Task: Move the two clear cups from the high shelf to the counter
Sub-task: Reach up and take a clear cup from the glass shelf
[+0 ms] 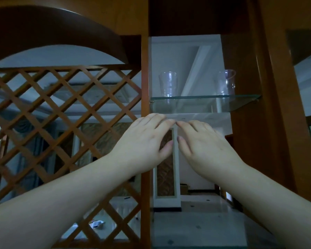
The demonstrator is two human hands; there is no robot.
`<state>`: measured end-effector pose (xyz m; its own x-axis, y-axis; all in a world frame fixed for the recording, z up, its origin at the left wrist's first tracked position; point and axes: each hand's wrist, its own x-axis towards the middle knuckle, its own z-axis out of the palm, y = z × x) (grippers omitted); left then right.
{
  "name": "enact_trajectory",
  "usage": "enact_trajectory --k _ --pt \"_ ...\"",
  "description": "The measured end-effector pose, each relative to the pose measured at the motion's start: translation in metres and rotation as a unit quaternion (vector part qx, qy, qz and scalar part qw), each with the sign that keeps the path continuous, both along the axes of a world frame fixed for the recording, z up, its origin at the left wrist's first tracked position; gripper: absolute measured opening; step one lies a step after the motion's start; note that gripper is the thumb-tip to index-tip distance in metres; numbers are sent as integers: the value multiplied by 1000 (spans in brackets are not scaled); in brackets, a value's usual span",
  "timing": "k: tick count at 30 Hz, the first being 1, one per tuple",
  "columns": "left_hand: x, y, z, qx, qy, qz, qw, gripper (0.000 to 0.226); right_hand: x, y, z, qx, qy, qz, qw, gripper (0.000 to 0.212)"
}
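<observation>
Two clear cups stand upright on a glass shelf (205, 103) set high in a wooden cabinet (144, 87). The left cup (167, 84) sits near the shelf's left end; the right cup (225, 83) sits near its right end, close to the cabinet's side wall. The two cups are well apart from each other, and both appear empty. Both of the person's bare arms are raised toward the shelf from below. The left hand (145, 141) and the right hand (205, 143) are side by side just under the shelf's front edge, backs toward the camera, with fingertips nearly meeting in the middle. Each grip is open: fingers are extended and loosely spread, and neither hand holds anything. Neither hand touches a cup; both cups are above and behind the hands. To the left of the shelf compartment, a wooden lattice panel (61, 123) fills an arched opening in the cabinet. A pale speckled worktop (196, 230) shows at the bottom of the compartment, below the arms. A white pillar with a brown inset (166, 177) is visible through the open back of the cabinet.
</observation>
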<state>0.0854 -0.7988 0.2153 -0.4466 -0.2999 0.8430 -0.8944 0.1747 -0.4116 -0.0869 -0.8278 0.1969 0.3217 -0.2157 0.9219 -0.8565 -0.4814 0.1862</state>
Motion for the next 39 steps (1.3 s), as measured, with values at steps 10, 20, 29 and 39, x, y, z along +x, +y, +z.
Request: enact_trajectory --k 10,20,29,39 --pt "2 -23 51 -58 68 2 996 60 -8 -16 85 -24 -45 84 995 43" --pt "-6 -40 96 -37 64 16 997 71 -12 -37 157 79 -100 161 979 57" --pt "1 -44 113 26 80 38 996 82 -2 -64 164 180 -173 257 934 70" --pt "-4 -45 115 96 134 -16 986 91 23 -72 195 315 -280 280 863 82"
